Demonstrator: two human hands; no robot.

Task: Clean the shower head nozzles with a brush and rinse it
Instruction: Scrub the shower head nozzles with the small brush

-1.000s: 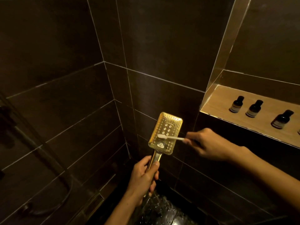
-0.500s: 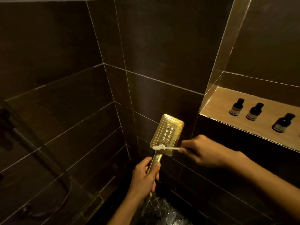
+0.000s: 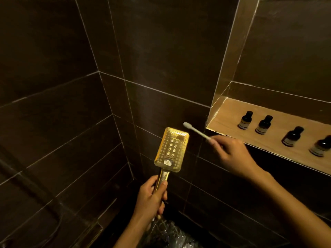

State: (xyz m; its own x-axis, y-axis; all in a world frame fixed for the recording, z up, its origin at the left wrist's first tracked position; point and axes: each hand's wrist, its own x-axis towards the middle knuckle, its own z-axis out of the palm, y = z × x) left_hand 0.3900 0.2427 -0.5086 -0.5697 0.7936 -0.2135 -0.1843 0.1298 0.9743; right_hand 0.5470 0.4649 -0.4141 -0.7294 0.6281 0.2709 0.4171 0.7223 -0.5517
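A gold rectangular shower head (image 3: 171, 149) stands upright in the middle of the view, its nozzle face turned toward me. My left hand (image 3: 151, 199) grips its gold handle from below. My right hand (image 3: 231, 156) holds a white toothbrush (image 3: 196, 131) by the handle. The brush head points up and to the left and hangs just above the shower head's top right corner, apart from the nozzles.
Dark tiled walls meet in a corner behind the shower head. A lit wall niche (image 3: 223, 113) at the right holds several small dark bottles (image 3: 245, 120). The dark shower hose (image 3: 35, 190) runs along the left wall. Wet floor (image 3: 172, 235) glistens below my left hand.
My right hand has lifted the brush off the lower nozzle face, up and to the right past the top corner. The shower head stays held in roughly the same place.
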